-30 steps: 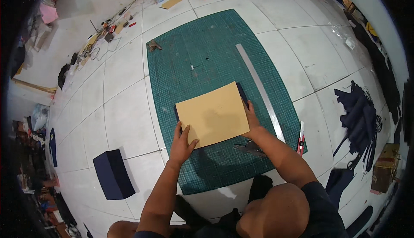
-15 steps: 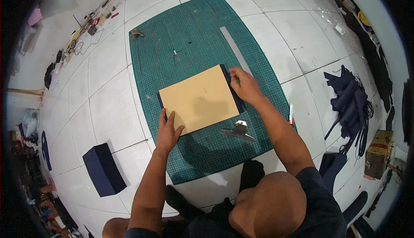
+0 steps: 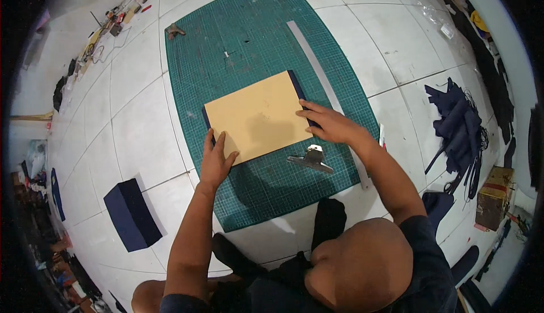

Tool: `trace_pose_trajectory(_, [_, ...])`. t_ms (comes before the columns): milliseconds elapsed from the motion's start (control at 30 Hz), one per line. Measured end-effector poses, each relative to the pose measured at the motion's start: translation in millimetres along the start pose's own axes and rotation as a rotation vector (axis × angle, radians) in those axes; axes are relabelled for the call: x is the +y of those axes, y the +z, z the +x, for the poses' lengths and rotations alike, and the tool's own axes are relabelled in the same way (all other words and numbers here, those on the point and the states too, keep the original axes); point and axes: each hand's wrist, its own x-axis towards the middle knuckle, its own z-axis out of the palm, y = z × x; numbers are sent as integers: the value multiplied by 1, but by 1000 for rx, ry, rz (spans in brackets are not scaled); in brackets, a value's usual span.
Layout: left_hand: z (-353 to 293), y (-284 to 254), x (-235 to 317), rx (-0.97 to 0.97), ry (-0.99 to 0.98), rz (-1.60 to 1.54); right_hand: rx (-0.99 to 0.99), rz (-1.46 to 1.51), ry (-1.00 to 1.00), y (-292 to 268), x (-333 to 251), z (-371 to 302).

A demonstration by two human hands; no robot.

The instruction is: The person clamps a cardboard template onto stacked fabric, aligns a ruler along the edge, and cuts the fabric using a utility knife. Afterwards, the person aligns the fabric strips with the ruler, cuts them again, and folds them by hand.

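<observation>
A tan rectangular board (image 3: 255, 106), like cardboard, lies flat on a green cutting mat (image 3: 249, 199). Strips of dark navy fabric (image 3: 295, 81) show along its left and right edges. My left hand (image 3: 215, 160) rests at the near left corner, fingers stretched out and thumb apart on the board. Across the right edge lies my right hand (image 3: 331, 123), its fingers extended over the navy strip and their tips on the board. A wide metal clip (image 3: 311, 160) sits just below the board, near my right hand. Neither hand grips anything visible.
A long metal ruler (image 3: 314, 63) lies along the mat's right side, passing under my right forearm. A navy box-shaped piece (image 3: 132, 215) stands on the tiles to the left. Navy fabric scraps (image 3: 453, 123) and a worn box (image 3: 494, 198) are at right.
My right hand has slid nearer along the board's right edge, and its curled fingers are now stretched over it. My left hand keeps its place at the corner. The whole view has shifted slightly.
</observation>
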Motion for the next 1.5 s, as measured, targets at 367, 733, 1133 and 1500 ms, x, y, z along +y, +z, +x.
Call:
trace_pose_trajectory(367, [-3,3,-1,38,-7,-2,-103,-7,116,-11,-19,6])
trace_pose_trajectory(733, [-2,0,-6,19,-32,-104,-38,-9,29,-10,-7,15])
trace_pose_trajectory(1133, [-1,1,-6,-8,-51,-119,-57,-14,58,-16,-12,19])
trace_pose_trajectory(1500, [0,0,4,-33,-90,-58,-49,-3,39,-17,-8,15])
